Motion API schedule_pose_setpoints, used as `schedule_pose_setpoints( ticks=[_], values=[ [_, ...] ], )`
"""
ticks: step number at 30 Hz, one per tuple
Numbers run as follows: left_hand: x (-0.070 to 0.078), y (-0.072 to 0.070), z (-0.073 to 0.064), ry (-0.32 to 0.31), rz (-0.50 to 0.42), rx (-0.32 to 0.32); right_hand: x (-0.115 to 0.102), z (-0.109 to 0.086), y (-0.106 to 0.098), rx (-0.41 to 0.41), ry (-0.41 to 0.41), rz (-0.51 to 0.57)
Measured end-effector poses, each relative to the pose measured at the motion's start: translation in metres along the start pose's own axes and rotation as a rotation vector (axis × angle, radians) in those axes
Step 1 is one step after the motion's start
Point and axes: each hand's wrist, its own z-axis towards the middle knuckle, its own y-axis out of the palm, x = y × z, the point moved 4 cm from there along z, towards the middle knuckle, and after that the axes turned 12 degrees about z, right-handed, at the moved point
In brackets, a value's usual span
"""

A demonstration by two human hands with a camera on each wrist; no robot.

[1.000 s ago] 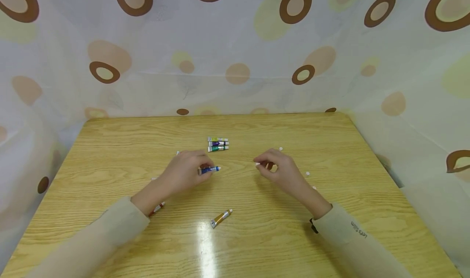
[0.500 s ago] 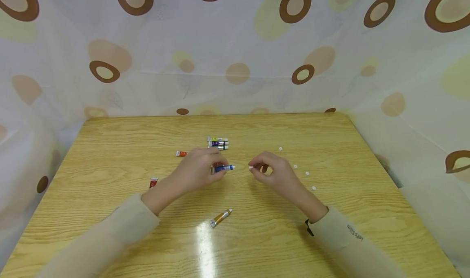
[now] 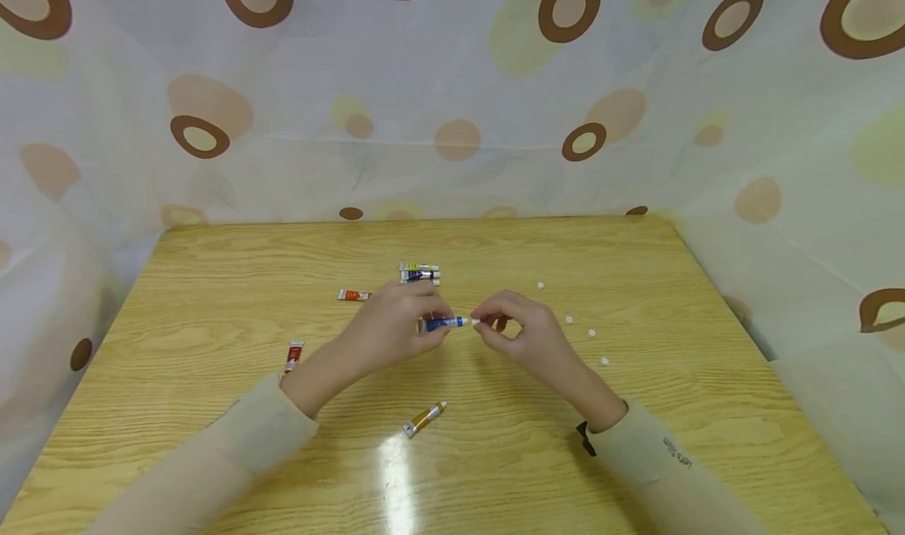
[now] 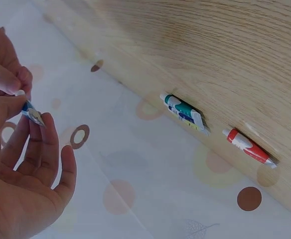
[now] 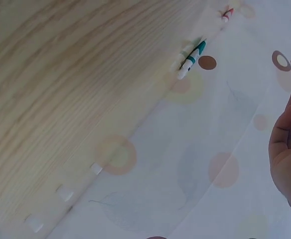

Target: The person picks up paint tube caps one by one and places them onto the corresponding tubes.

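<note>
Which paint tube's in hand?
The blue paint tube: the left hand holds it, while the ochre paint tube and the rest lie on the wooden table.

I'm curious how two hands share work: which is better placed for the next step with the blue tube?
Probably the right hand, if fitting the white cap comes next: it pinches that cap close to the tip of the blue tube, which the left hand holds.
</note>
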Motion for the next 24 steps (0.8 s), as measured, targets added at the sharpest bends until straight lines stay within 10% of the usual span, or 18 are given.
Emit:
schedule_pose_setpoints(
  ticks=[24],
  values=[
    [0.0047, -0.0043, 0.0033, 0.022, -0.021, 0.047, -0.0038, 0.0030, 0.0006, 0.025, 0.035, 0.021]
  ],
)
